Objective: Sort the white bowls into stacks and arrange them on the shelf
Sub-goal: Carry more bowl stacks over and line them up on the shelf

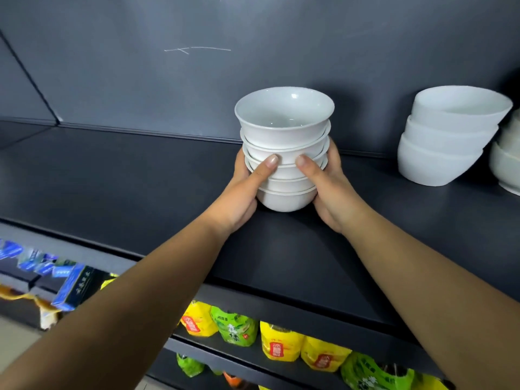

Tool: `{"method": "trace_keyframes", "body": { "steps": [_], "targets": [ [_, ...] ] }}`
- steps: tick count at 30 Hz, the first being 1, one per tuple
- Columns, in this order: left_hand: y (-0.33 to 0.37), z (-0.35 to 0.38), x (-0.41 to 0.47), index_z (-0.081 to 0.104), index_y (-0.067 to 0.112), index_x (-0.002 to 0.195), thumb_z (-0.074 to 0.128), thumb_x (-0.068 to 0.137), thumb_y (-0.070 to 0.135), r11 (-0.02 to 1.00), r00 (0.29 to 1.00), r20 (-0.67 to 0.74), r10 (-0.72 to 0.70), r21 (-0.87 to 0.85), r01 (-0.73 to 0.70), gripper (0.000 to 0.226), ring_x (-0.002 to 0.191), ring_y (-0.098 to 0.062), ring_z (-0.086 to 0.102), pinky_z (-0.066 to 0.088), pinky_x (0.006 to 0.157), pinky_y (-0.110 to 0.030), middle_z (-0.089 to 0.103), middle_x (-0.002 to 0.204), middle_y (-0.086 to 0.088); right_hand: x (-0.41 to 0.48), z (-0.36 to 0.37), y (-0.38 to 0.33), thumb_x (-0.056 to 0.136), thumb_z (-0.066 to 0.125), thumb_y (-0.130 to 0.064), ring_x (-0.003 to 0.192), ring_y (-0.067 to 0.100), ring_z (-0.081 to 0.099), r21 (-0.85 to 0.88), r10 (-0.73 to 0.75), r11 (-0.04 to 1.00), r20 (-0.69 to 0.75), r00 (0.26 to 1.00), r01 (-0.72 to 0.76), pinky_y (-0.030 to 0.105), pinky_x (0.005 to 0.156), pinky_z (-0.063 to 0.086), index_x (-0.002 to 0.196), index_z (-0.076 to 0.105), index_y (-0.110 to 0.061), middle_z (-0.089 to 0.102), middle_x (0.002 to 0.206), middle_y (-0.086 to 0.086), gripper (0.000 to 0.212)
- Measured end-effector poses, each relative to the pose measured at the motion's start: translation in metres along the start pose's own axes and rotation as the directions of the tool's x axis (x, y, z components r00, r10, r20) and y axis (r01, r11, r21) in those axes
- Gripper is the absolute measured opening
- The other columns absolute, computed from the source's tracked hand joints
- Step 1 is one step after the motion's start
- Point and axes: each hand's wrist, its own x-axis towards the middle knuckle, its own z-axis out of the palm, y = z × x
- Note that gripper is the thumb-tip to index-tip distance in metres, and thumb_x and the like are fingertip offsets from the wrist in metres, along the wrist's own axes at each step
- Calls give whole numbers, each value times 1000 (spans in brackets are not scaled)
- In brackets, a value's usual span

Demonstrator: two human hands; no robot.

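A stack of several white bowls (284, 130) stands on the dark shelf (140, 178), near its middle. My left hand (242, 190) grips the stack's left side, thumb laid across the front of the middle bowls. My right hand (329, 190) grips the right side the same way, its thumb beside the left one. The fingers of both hands are hidden behind the stack. A second stack of three larger white bowls (444, 139) stands on the shelf to the right, leaning a little.
More white bowls (509, 161) sit at the far right edge, partly cut off. The dark back wall (197, 80) rises close behind the stacks. Lower shelves hold yellow and green pouches (236, 327) and blue boxes (76, 285).
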Motion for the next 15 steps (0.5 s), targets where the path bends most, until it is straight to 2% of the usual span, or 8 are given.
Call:
{"method": "trace_keyframes", "body": {
  "steps": [3, 5, 7, 9, 11, 15],
  "targets": [
    [4, -4, -20, 32, 21, 136, 74, 65, 53, 997, 998, -30, 57, -46, -59, 88, 128, -18, 46, 36, 109, -39, 46, 140, -7, -11, 15, -3, 72, 64, -22, 110, 2, 56, 26, -3, 1000, 18, 1000, 2, 20, 89, 47, 125, 37, -31, 58, 119, -12, 60],
    [7, -7, -31, 32, 15, 138, 74, 67, 51, 996, 997, -50, 65, -57, -68, 90, 128, -22, 46, 36, 109, -42, 47, 139, -10, -17, 24, -4, 71, 70, -23, 110, 3, 57, 47, 11, 999, 45, 999, -13, 20, 87, 48, 124, 39, -31, 59, 119, -11, 62],
    [14, -11, -44, 30, 10, 140, 74, 68, 50, 994, 993, -80, 82, -62, -87, 93, 129, -26, 45, 33, 110, -47, 47, 139, -13, -21, 38, -6, 61, 83, -32, 111, 6, 58, 63, 10, 998, 67, 998, -14, 21, 87, 49, 124, 41, -30, 60, 118, -9, 76],
    [27, -30, -67, 30, 8, 140, 73, 69, 50, 992, 985, -126, 117, -41, -123, 93, 129, -29, 44, 31, 110, -50, 46, 139, -16, -25, 71, -7, 46, 84, -45, 109, 7, 59, 92, -4, 996, 105, 994, -5, 20, 86, 50, 120, 43, -30, 62, 115, -10, 85],
    [46, -56, -94, 32, 7, 138, 73, 70, 50, 988, 972, -185, 148, -8, -152, 90, 128, -30, 44, 33, 109, -49, 47, 138, -17, -27, 111, -6, 42, 85, -48, 109, 8, 60, 125, -17, 992, 156, 988, -3, 22, 87, 50, 118, 45, -30, 64, 113, -10, 87],
    [86, -119, -161, 40, 10, 133, 74, 68, 50, 980, 938, -285, 197, 62, -187, 84, 124, -27, 49, 40, 104, -40, 54, 132, -12, -35, 207, 7, 55, 84, -31, 106, 9, 60, 187, -30, 982, 258, 966, -19, 24, 88, 50, 115, 46, -29, 65, 108, -11, 71]
  ]
}}
